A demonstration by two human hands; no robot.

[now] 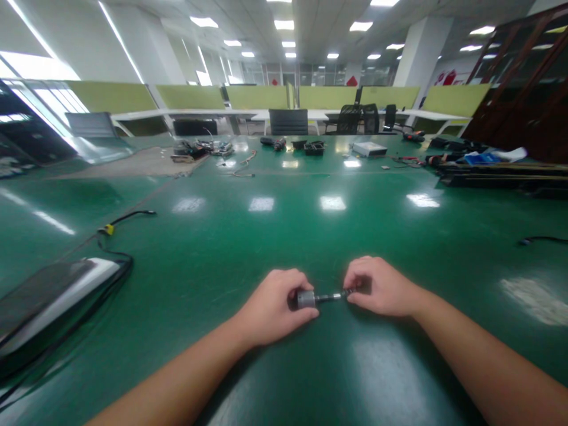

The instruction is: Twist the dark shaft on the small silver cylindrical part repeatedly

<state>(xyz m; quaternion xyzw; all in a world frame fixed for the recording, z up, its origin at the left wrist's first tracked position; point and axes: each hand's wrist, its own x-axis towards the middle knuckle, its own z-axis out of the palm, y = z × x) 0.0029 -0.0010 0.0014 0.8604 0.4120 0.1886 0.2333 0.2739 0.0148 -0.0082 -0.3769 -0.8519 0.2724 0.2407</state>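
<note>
My left hand [279, 307] is closed around a short grey metal cylinder [306, 299], with the thumb along its near side and the fingers over the far side. From the cylinder's right end a thin metal shaft [329, 297] runs level toward my right hand [377, 287]. My right thumb and index finger pinch the shaft's far tip, where a dark, ridged, coil-like piece [349, 291] shows; whether it is a separate part I cannot tell. Both hands are low over the glossy green tabletop [284, 236].
On the left lies a dark, white-edged device [66, 296] with black cables [128, 260] beside it. Toward the back are loose electronic parts [202, 149], a white box [369, 148] and a dark pile [497, 171]. A black cable end [544, 239] lies at right.
</note>
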